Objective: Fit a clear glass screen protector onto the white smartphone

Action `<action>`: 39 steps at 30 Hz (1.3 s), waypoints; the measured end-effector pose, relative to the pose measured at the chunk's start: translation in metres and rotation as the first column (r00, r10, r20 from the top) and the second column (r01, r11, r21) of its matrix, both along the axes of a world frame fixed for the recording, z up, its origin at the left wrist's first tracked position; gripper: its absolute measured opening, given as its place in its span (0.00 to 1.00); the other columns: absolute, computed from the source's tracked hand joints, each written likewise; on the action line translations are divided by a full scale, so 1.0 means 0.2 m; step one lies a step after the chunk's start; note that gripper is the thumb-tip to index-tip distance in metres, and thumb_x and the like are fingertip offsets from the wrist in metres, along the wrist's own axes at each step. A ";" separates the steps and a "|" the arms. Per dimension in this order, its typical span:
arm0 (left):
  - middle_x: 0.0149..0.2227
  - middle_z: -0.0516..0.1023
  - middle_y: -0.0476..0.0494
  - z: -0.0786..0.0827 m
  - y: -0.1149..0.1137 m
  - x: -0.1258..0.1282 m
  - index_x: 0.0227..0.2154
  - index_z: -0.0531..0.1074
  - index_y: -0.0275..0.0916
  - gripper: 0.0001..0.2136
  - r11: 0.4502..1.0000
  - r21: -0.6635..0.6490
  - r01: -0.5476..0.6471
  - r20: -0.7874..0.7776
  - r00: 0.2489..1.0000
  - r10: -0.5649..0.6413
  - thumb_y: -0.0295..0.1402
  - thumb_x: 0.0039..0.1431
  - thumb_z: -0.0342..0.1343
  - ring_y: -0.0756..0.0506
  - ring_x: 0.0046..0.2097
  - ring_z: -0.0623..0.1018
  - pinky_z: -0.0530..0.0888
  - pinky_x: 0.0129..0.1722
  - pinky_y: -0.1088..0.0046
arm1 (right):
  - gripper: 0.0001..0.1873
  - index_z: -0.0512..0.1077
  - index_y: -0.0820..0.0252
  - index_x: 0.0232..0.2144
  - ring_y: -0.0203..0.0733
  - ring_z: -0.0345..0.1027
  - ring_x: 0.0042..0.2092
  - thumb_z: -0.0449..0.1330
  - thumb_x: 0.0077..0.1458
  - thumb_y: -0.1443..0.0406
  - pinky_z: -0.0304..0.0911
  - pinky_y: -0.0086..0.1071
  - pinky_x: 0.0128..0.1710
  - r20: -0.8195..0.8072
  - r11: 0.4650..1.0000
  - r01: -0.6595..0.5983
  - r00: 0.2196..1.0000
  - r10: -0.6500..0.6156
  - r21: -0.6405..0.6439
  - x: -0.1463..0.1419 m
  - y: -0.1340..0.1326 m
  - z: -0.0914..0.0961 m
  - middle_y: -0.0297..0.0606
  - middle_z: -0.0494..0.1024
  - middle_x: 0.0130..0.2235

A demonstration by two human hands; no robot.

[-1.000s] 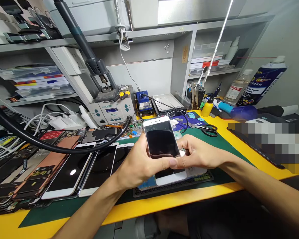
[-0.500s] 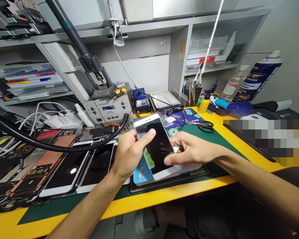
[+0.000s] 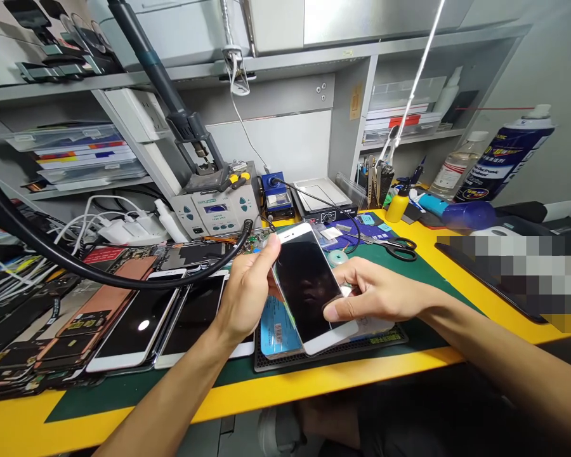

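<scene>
A white-framed smartphone (image 3: 309,285) with a dark screen is held tilted in both hands, above a blue package (image 3: 278,327) and a black mat (image 3: 285,362). My left hand (image 3: 250,285) grips its left edge, thumb near the upper left corner and fingers partly hidden behind. My right hand (image 3: 375,292) is closed on the right edge, its thumb pressed on the lower right of the screen. Something small and whitish shows by the right fingers; I cannot make out what it is.
White-framed phones (image 3: 131,330) lie at left beside stacked phone parts (image 3: 71,330). A black hose (image 3: 99,276) arches over them from the rework station (image 3: 216,209). Scissors (image 3: 402,249), a yellow bottle (image 3: 398,206) and a spray can (image 3: 509,152) are to the right.
My left thumb has moved off the screen to the phone's upper left edge. The view has shifted slightly, and both hands still hold the phone.
</scene>
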State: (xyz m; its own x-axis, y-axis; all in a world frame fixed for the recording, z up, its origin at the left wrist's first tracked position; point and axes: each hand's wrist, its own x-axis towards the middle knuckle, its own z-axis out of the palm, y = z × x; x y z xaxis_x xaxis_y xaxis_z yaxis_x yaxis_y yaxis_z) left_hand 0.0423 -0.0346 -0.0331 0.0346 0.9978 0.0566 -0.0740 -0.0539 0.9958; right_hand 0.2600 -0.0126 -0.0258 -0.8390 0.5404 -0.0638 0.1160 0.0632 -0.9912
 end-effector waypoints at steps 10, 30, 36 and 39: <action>0.29 0.76 0.51 0.04 0.00 -0.03 0.38 0.74 0.39 0.16 0.994 0.094 0.053 -0.020 0.998 -0.052 0.43 0.53 0.69 0.51 0.30 0.74 0.71 0.30 0.76 | 0.16 0.68 0.64 0.24 0.28 0.53 0.23 0.68 0.52 0.60 0.49 0.24 0.21 0.029 0.999 0.040 0.999 -0.040 -0.015 0.00 0.01 -0.02 0.28 0.63 0.22; 0.30 0.82 0.45 0.05 0.04 -0.08 0.32 0.82 0.37 0.14 0.970 0.245 0.008 -0.211 0.976 0.045 0.44 0.54 0.66 0.45 0.32 0.77 0.71 0.34 0.72 | 0.17 0.69 0.63 0.19 0.28 0.50 0.20 0.70 0.46 0.59 0.49 0.26 0.20 0.105 0.999 0.042 0.994 -0.039 -0.021 -0.01 0.06 -0.02 0.25 0.61 0.18; 0.36 0.85 0.45 0.06 0.03 -0.06 0.35 0.84 0.38 0.14 0.966 0.257 0.036 -0.280 0.959 0.039 0.44 0.56 0.64 0.43 0.38 0.79 0.71 0.37 0.72 | 0.15 0.70 0.65 0.20 0.28 0.53 0.21 0.70 0.47 0.61 0.48 0.26 0.20 0.108 1.000 0.017 0.994 -0.016 -0.009 -0.01 0.06 -0.02 0.26 0.65 0.20; 0.35 0.85 0.46 0.05 0.04 -0.05 0.32 0.85 0.39 0.13 0.969 0.248 -0.018 -0.238 0.968 0.079 0.44 0.56 0.64 0.41 0.40 0.80 0.71 0.40 0.71 | 0.15 0.71 0.65 0.21 0.28 0.53 0.21 0.69 0.47 0.61 0.48 0.25 0.20 0.109 1.000 0.009 0.994 -0.009 0.001 -0.02 0.07 -0.02 0.26 0.65 0.19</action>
